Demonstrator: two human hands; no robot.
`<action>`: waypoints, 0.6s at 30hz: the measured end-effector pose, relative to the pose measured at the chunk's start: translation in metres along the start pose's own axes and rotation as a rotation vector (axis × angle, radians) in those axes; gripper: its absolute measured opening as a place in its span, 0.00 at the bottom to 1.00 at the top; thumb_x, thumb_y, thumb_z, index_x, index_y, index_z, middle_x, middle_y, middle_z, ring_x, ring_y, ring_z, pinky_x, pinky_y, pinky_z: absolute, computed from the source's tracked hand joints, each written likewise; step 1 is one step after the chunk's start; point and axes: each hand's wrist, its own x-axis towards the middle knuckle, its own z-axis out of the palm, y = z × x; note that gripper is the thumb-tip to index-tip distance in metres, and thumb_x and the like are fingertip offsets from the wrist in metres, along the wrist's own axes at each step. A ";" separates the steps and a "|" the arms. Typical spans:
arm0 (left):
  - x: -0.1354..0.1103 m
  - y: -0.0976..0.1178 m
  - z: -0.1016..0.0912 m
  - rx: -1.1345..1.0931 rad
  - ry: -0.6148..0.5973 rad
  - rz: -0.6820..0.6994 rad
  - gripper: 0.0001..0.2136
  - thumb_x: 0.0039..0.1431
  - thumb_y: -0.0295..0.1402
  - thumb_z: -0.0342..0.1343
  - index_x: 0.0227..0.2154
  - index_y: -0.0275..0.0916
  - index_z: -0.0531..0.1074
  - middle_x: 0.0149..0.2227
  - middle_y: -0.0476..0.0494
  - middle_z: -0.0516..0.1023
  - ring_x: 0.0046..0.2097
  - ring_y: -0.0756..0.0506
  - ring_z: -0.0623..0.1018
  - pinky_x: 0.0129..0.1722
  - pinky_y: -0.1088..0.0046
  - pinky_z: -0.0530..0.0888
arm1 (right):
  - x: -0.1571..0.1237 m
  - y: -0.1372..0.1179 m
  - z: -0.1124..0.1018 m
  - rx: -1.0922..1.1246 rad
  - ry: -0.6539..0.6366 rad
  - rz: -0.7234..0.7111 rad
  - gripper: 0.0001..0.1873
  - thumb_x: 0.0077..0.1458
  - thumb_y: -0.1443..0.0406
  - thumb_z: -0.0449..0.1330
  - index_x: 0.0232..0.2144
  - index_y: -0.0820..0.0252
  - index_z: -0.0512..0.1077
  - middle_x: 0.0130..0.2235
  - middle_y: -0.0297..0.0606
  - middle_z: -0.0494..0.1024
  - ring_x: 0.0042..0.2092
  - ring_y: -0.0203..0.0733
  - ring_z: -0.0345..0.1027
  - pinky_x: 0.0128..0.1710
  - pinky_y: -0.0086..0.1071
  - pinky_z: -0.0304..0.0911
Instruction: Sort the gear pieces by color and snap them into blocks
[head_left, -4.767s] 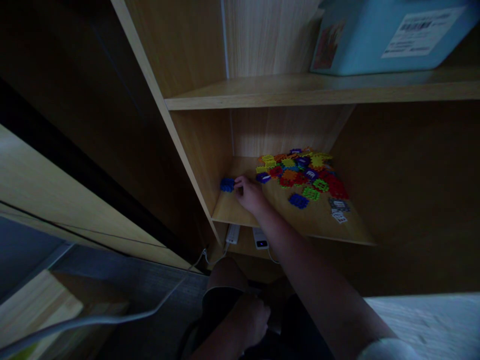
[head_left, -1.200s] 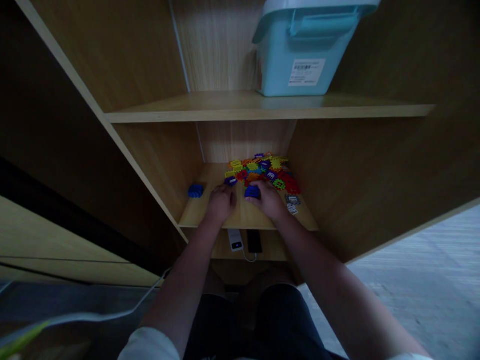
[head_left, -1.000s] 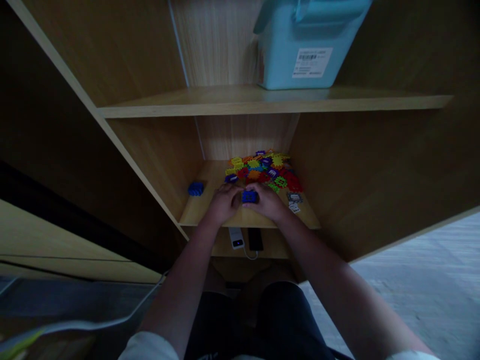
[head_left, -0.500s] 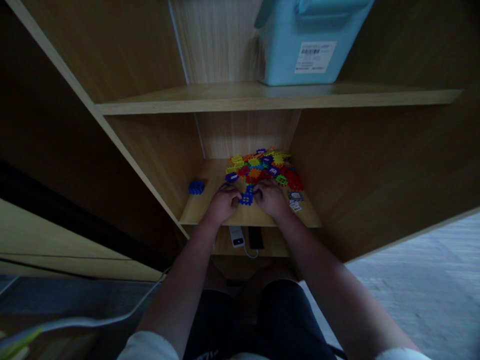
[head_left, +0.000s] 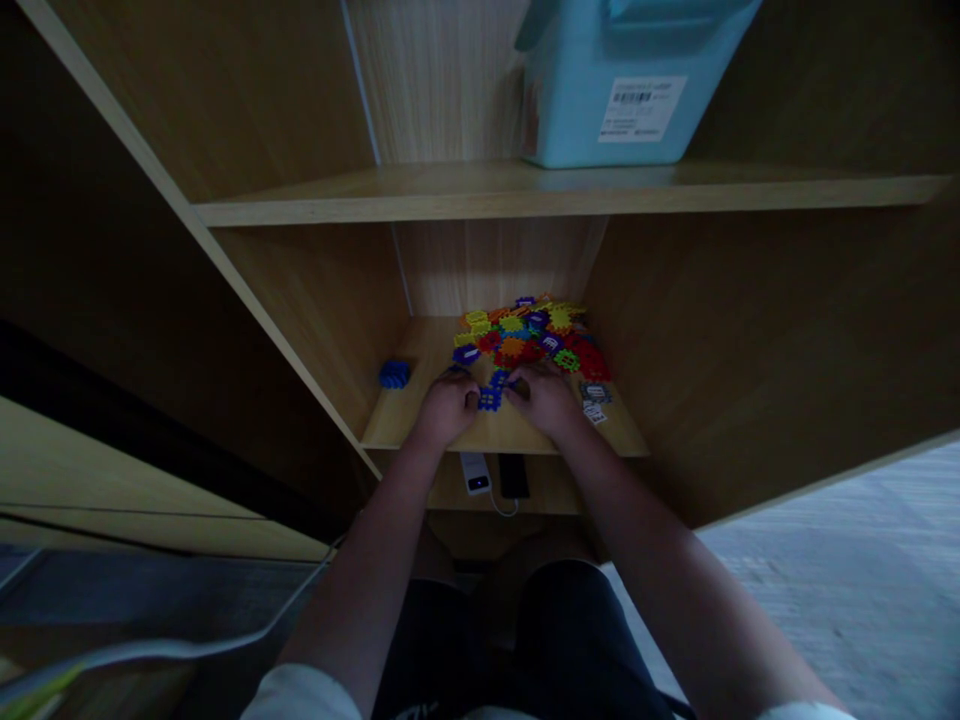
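Between my hands are joined blue interlocking plastic pieces (head_left: 490,398), low over the middle shelf. My left hand (head_left: 448,405) pinches their left edge with curled fingers. On the other side my right hand (head_left: 545,398) has its thumb and forefinger closed on the upper right part of the blue pieces; the exact fingertip contact is too small to make out. Just behind the hands lies a heap of coloured interlocking pieces (head_left: 512,346) in yellow, orange, red, purple and green. A small blue stack of pieces (head_left: 394,375) sits apart at the left of the shelf.
A light blue bin (head_left: 585,120) with a label stands on the upper shelf (head_left: 450,205), above my hands. Grey and white pieces (head_left: 595,400) lie right of my right hand. A white power bank (head_left: 475,474) and a black phone (head_left: 514,476) rest on the lower shelf, with a cable.
My right thumb and forefinger have shifted slightly on the blue pieces, with a wider gap showing between them. The left hand keeps its grip. The view has moved a little.
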 end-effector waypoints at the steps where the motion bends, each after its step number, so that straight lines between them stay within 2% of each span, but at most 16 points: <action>1: 0.000 0.000 0.000 0.002 0.000 -0.006 0.12 0.62 0.21 0.56 0.30 0.42 0.81 0.35 0.42 0.84 0.43 0.39 0.82 0.53 0.59 0.79 | 0.000 0.000 0.000 0.019 0.019 0.002 0.06 0.64 0.62 0.69 0.43 0.52 0.79 0.46 0.43 0.86 0.52 0.58 0.77 0.60 0.51 0.67; 6: 0.000 -0.005 0.004 -0.008 0.010 -0.015 0.12 0.62 0.22 0.56 0.31 0.42 0.81 0.37 0.42 0.85 0.44 0.39 0.83 0.54 0.59 0.79 | 0.001 0.001 -0.001 0.156 0.079 -0.045 0.09 0.63 0.62 0.70 0.44 0.52 0.76 0.46 0.42 0.85 0.51 0.56 0.78 0.57 0.48 0.70; 9: -0.001 -0.006 0.006 -0.055 0.022 -0.021 0.11 0.62 0.21 0.55 0.34 0.42 0.81 0.39 0.42 0.86 0.45 0.40 0.84 0.54 0.61 0.79 | 0.001 0.001 -0.001 0.244 0.051 -0.110 0.10 0.62 0.62 0.71 0.44 0.51 0.75 0.46 0.40 0.85 0.50 0.54 0.78 0.56 0.47 0.71; 14: -0.003 -0.002 0.001 -0.190 0.088 -0.153 0.11 0.64 0.22 0.54 0.43 0.41 0.77 0.41 0.42 0.86 0.43 0.43 0.85 0.49 0.65 0.80 | 0.000 0.003 0.004 0.307 0.011 -0.140 0.11 0.62 0.62 0.71 0.45 0.51 0.75 0.46 0.40 0.85 0.50 0.53 0.79 0.54 0.45 0.72; 18: -0.004 0.000 -0.005 -0.235 0.087 -0.192 0.11 0.61 0.21 0.54 0.41 0.42 0.75 0.40 0.45 0.85 0.41 0.44 0.84 0.46 0.68 0.79 | 0.000 0.005 0.006 0.329 -0.019 -0.166 0.13 0.61 0.62 0.72 0.46 0.51 0.75 0.47 0.39 0.85 0.50 0.52 0.79 0.55 0.45 0.72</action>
